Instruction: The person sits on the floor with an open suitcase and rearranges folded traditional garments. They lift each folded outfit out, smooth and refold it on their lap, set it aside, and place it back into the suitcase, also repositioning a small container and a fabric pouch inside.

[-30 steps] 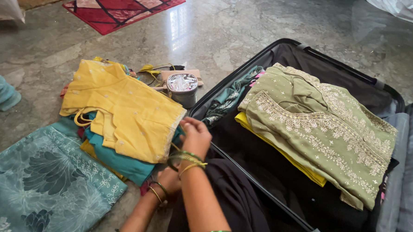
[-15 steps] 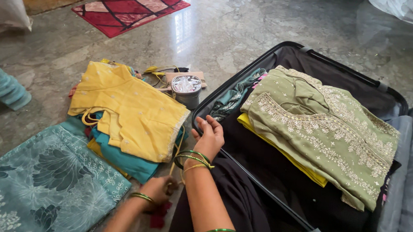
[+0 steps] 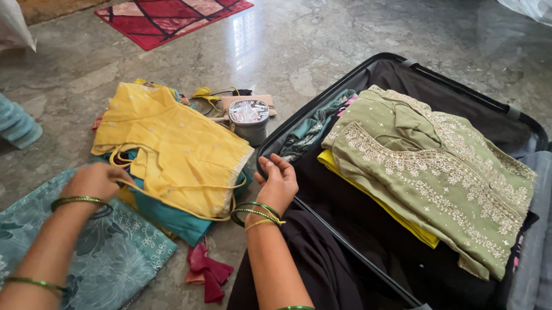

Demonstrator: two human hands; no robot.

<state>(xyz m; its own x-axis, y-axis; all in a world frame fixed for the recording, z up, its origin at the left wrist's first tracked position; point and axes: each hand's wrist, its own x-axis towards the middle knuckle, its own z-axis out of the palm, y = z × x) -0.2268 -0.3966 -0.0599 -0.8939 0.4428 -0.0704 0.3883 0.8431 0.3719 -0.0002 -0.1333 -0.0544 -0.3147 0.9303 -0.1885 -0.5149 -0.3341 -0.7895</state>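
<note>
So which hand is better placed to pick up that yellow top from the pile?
Probably the left hand: it already rests at the yellow top, by its loose strap. The right hand is over on the suitcase rim, apart from the pile.

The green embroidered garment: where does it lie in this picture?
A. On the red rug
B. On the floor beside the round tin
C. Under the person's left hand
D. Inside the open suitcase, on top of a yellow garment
D: the green embroidered garment lies in the open suitcase, with the edge of a yellow garment showing beneath it.
</note>
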